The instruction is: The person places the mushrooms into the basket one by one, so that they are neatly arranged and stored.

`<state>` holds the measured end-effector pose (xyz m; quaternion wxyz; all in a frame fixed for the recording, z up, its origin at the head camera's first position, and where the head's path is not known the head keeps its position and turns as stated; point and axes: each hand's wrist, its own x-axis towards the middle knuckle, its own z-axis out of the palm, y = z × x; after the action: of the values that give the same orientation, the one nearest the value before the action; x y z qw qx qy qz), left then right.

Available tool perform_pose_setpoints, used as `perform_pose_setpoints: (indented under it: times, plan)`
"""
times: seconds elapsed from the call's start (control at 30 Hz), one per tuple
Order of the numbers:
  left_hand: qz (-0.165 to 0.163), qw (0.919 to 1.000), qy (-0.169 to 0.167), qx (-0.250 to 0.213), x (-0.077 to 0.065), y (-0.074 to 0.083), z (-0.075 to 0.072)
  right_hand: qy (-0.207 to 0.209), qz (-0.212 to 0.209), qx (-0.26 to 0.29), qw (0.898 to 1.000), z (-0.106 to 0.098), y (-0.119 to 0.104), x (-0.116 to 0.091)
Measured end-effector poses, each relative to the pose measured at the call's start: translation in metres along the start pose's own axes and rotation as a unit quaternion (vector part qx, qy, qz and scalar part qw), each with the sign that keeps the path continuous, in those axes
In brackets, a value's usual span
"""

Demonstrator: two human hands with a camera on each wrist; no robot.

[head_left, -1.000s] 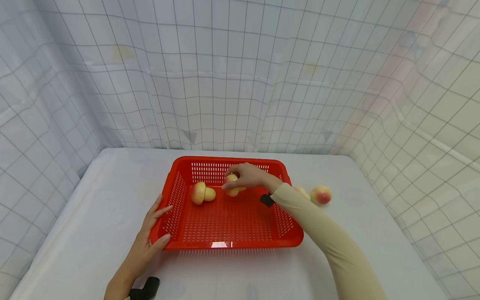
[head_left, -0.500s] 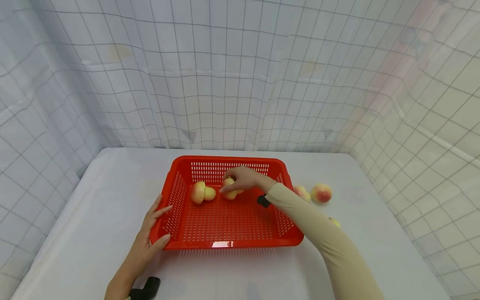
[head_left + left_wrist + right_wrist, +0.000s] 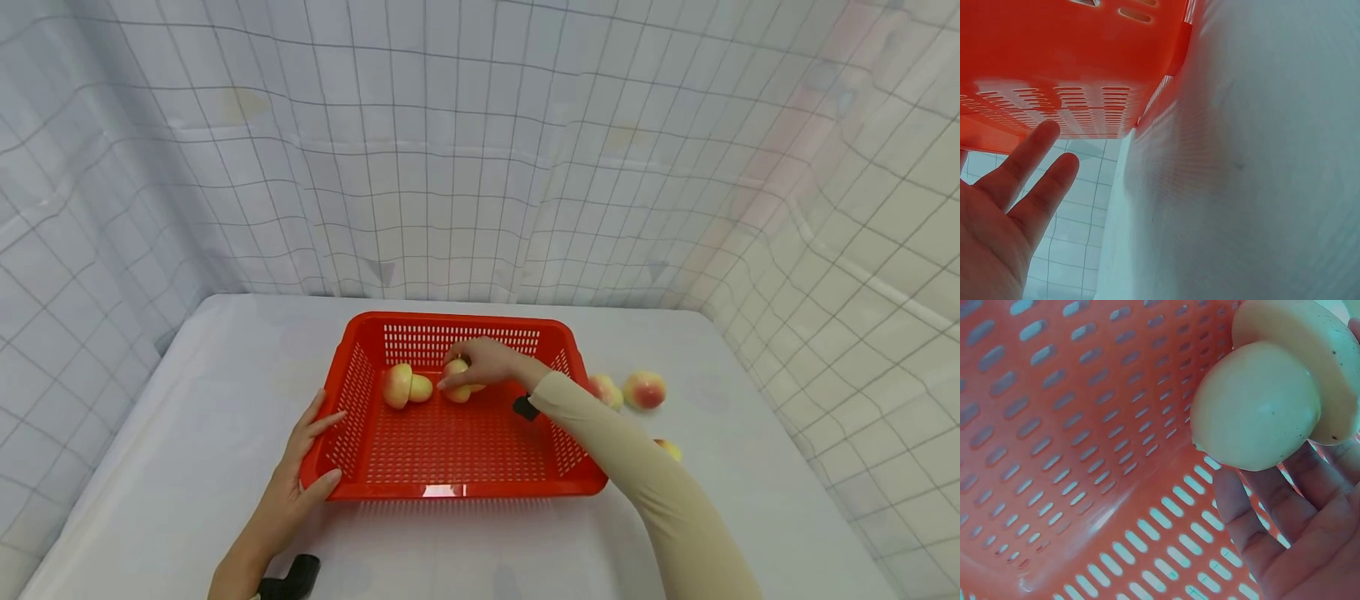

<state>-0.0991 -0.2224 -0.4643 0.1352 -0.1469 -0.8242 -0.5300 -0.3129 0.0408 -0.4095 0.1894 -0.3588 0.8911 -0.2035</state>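
Note:
In the head view a red slotted plastic basket (image 3: 457, 489) stands on the white-covered table. My left hand (image 3: 288, 475) rests on its front left corner, fingers nearly straight and spread, thumb over the rim. Two fingers (image 3: 1050, 181) extend outside the basket wall in the left wrist view. Inside the basket, my right hand (image 3: 491, 360) holds a toy mushroom (image 3: 457, 392), yellow with a reddish cap. Its rounded stem and cap fill the right wrist view's upper right, with the fingers against its cap. Another toy mushroom (image 3: 405, 387) lies on its side to the left.
Outside the basket's right side lie more red-and-yellow pieces, which look like toy mushrooms: one by the rim (image 3: 606, 392), one farther right (image 3: 645, 390), and one partly behind the right sleeve (image 3: 670, 450). White gridded curtains (image 3: 465, 167) enclose the table.
My right hand has moved slightly left and lower in the basket with the toy mushroom. A piece behind the right sleeve has come into sight. My left hand has stayed in place.

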Motion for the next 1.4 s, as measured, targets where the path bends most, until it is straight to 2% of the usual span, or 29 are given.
perform_pose_setpoints:
  times: [0.4, 1.0, 1.4]
  plan:
    - [-0.003, 1.0000, 0.003, -0.002, -0.001, -0.002, 0.000, -0.007, 0.001, 0.029, 1.000, -0.002, 0.003, -0.007]
    - [-0.005, 1.0000, 0.005, 0.006, 0.000, -0.003, -0.001, -0.010, -0.006, 0.010, 1.000, -0.005, 0.009, -0.008]
    - [-0.001, 1.0000, 0.001, 0.005, 0.000, -0.003, -0.001, 0.014, -0.001, 0.014, 1.000, -0.025, 0.013, -0.023]
